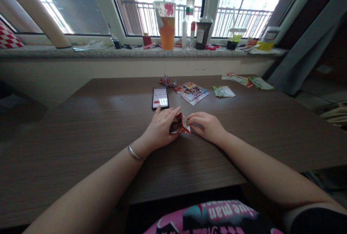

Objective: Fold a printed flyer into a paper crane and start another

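A small folded piece of printed paper (179,124), red, white and dark, rests on the brown table (94,125) between my hands. My left hand (159,127) grips its left side, thumb on top, and a silver bangle shows on that wrist. My right hand (206,125) pinches the paper's right edge with curled fingers. Just beyond my left hand lies a black phone (160,98) with its screen lit.
Behind the phone lie a folded paper figure (167,81), a stack of colourful leaflets (191,92), and more leaflets (223,91) toward the right (247,80). The windowsill (81,52) holds an orange drink cup (166,24), bottles, a dark cup (202,31) and small containers.
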{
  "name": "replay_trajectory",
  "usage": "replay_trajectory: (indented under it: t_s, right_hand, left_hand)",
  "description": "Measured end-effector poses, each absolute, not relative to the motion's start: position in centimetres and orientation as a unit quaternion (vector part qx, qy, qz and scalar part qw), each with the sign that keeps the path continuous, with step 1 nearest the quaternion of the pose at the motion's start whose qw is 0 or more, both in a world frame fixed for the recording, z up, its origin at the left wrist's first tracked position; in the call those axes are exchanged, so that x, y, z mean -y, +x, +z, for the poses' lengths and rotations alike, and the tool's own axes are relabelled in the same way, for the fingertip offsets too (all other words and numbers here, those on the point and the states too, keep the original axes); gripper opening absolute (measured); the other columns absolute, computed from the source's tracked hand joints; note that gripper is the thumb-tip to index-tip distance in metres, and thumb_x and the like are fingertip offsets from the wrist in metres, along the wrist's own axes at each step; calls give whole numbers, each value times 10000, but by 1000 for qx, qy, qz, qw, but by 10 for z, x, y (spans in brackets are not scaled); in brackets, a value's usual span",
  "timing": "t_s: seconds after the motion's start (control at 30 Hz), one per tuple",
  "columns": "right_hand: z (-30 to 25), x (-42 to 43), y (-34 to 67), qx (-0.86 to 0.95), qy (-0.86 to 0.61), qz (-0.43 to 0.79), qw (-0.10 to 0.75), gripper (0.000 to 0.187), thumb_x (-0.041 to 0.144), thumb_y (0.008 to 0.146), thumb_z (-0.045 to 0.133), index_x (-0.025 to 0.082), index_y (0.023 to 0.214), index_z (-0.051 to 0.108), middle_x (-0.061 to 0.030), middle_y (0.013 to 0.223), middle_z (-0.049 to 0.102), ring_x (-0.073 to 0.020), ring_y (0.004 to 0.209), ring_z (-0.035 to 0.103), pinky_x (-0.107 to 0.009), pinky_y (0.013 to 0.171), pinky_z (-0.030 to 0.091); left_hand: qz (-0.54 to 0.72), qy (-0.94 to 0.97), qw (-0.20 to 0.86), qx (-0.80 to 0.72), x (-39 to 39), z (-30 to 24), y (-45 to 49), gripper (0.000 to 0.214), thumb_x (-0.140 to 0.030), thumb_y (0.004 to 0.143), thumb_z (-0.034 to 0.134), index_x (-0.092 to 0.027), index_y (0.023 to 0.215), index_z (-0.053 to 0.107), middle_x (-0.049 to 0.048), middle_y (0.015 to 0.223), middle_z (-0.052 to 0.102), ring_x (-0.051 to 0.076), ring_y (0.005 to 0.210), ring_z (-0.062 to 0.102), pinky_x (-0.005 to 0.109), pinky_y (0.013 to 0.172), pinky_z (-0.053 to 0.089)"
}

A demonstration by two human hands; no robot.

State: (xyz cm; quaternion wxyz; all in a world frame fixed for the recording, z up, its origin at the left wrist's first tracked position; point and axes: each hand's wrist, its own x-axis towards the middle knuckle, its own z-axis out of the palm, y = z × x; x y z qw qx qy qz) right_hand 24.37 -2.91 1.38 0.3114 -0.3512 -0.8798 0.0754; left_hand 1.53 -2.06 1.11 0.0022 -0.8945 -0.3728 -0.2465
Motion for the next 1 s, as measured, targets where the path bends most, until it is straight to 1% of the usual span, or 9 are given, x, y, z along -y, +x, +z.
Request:
replay_trajectory:
  t_s: [0.07, 0.17, 0.3, 0.43, 0.53, 0.63, 0.7, 0.77, 1.0]
  right_hand:
    - [13, 29, 243, 880, -354, 65, 311, 173, 207, 908, 524, 249, 944, 687, -25, 1079, 703, -165, 1020, 635, -305, 903, 489]
    - [12, 29, 243, 875, -355, 58, 324, 178, 219, 919, 518, 243, 963, 689, -27, 1056, 711, -162, 1003, 645, -302, 901, 496]
    - [11, 28, 243, 864, -360, 35, 351, 156, 246, 921, 537, 223, 955, 687, -41, 1023, 722, -163, 978, 656, -299, 893, 504]
    - [13, 30, 243, 850, -371, 34, 372, 137, 289, 913, 565, 225, 930, 684, -45, 988, 728, -173, 941, 659, -313, 873, 507]
    - [14, 31, 241, 824, -392, 72, 403, 106, 298, 879, 612, 229, 936, 668, -39, 945, 723, -173, 878, 657, -311, 810, 520]
    - [13, 32, 238, 793, -395, 118, 448, 182, 293, 828, 667, 217, 991, 646, -37, 916, 708, -163, 816, 646, -289, 719, 533]
    - [13, 31, 238, 799, -383, 126, 445, 203, 280, 816, 679, 215, 1006, 650, -37, 915, 704, -162, 811, 630, -291, 712, 531]
    - [13, 30, 237, 812, -375, 123, 430, 178, 264, 823, 670, 223, 996, 665, -36, 923, 704, -164, 816, 615, -299, 720, 528]
    - [15, 29, 237, 802, -394, 125, 432, 101, 222, 817, 663, 218, 915, 686, -32, 870, 699, -160, 805, 613, -287, 702, 520]
  left_hand:
    - [-245, -895, 6, 373, 21, 13, 16, 725, -305, 791, 634, -165, 1429, 321, 139, 1268, 578, 285, 1200, 527, 569, 1146, 177]
    - [-254, -893, 12, 371, 23, 17, 18, 682, -261, 787, 639, -166, 1403, 361, 123, 1220, 609, 268, 1131, 568, 527, 1119, 267]
    - [-285, -884, 12, 371, 24, 20, 21, 592, -237, 816, 624, -171, 1366, 414, 110, 1222, 623, 250, 1088, 590, 434, 1018, 412]
    - [-323, -866, 7, 381, 25, 19, 24, 542, -241, 832, 627, -172, 1339, 446, 105, 1170, 648, 236, 1041, 615, 385, 934, 470]
    - [-341, -857, -7, 387, 26, 19, 25, 472, -234, 822, 635, -182, 1269, 493, 95, 1114, 663, 233, 997, 629, 382, 897, 483]
    - [-348, -853, -16, 389, 26, 19, 24, 408, -204, 782, 656, -183, 1171, 536, 87, 1063, 667, 241, 972, 625, 394, 891, 478]
    - [-353, -853, -18, 385, 26, 20, 24, 368, -186, 763, 663, -182, 1114, 552, 83, 1055, 665, 243, 974, 616, 397, 896, 470]
    - [-355, -854, -18, 379, 26, 21, 25, 330, -173, 762, 658, -187, 1076, 559, 75, 1056, 664, 237, 977, 609, 388, 898, 462]
    - [-337, -864, -14, 375, 28, 21, 29, 150, -192, 838, 599, -205, 987, 579, 38, 966, 675, 198, 909, 612, 366, 906, 421]
